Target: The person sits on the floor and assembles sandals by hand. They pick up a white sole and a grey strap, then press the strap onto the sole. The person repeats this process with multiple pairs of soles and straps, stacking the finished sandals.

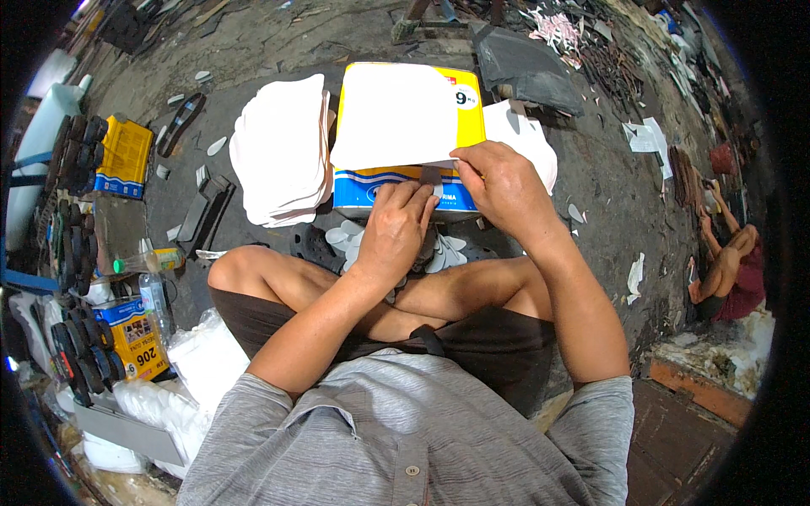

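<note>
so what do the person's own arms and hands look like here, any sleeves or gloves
Both hands are bare: the left hand and right hand wear no gloves, and no rings or watch show. The forearms are uncovered up to the short sleeves of a grey, finely striped collared shirt with a button at the front.

This is a rough floor-level workshop, most likely a small shoe-making or sole-cutting shop. The dark floor (278, 51) is bare, stained and strewn with offcuts. Rows of black sole-shaped pieces (80, 350) stand stacked at the left beside yellow cartons (125, 156). A thick stack of white cut sheets (283, 152) lies next to a yellow and blue tin box (396, 190) used as a work block, and small pale scraps (346, 240) lie below it. At the far right another person (730, 270) sits on the floor, though the rim there is too bent to tell more.
</note>
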`<act>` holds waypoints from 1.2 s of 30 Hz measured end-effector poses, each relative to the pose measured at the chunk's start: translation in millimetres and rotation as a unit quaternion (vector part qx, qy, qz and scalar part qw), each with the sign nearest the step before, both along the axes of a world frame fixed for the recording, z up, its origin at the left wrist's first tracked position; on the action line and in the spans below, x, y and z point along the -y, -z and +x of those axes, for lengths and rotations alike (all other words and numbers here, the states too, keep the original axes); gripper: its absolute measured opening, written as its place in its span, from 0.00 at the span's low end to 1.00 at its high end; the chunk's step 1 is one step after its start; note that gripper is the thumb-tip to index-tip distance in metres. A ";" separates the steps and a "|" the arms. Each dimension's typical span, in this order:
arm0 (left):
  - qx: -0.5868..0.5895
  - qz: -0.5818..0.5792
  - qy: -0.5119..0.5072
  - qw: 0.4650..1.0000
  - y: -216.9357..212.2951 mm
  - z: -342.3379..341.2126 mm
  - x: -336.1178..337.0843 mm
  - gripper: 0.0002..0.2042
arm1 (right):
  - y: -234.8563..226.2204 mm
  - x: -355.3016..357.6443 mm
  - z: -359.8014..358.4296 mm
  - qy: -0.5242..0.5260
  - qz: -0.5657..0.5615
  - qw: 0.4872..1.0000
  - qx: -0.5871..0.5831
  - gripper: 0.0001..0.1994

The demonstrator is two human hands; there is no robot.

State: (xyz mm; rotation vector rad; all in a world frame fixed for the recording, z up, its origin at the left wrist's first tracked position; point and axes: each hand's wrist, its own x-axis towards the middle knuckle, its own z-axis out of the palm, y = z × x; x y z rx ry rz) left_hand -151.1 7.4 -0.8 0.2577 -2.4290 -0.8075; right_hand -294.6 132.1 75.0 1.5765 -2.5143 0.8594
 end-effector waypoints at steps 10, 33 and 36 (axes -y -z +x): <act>-0.001 -0.036 0.013 0.999 -2.4 11.6 -1.8 0.10 | 19.5 -7.4 18.8 -0.007 0.032 0.999 0.036 0.08; 0.121 -0.065 0.000 0.990 -12.2 43.0 -10.8 0.15 | 25.1 -12.4 42.1 -0.023 0.134 0.989 0.053 0.12; 0.097 -0.015 0.019 0.995 -23.1 41.9 -4.4 0.14 | 28.8 -13.2 46.8 -0.027 0.139 0.989 0.029 0.14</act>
